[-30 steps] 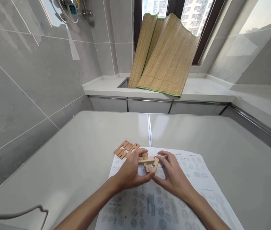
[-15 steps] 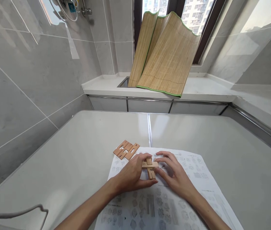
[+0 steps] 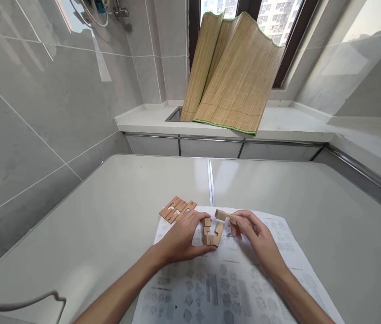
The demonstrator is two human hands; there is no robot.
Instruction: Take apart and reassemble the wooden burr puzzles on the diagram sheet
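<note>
My left hand (image 3: 187, 238) is closed around two notched wooden puzzle blocks (image 3: 207, 233), which meet near the thumb and spread apart toward the top. Between the fingers of my right hand (image 3: 251, 227) is a separate wooden puzzle bar (image 3: 226, 216), held just above and to the right of those blocks. Beneath both hands lies a white printed sheet (image 3: 240, 261) covered with small figures. Past my left hand rest flat brown wooden pieces (image 3: 173, 209) with cut-out slots and printed numbers, partly over the sheet's corner.
The white table (image 3: 116, 216) has a seam down its middle. At the lower left is a bent grey bar (image 3: 24, 300). A bamboo mat (image 3: 234, 76) leans against the window above a white ledge (image 3: 146, 121). Grey tiled walls stand on both sides.
The crossed wooden blocks have come apart. My right hand has moved up and right with one bar, while the blocks in my left hand now spread open.
</note>
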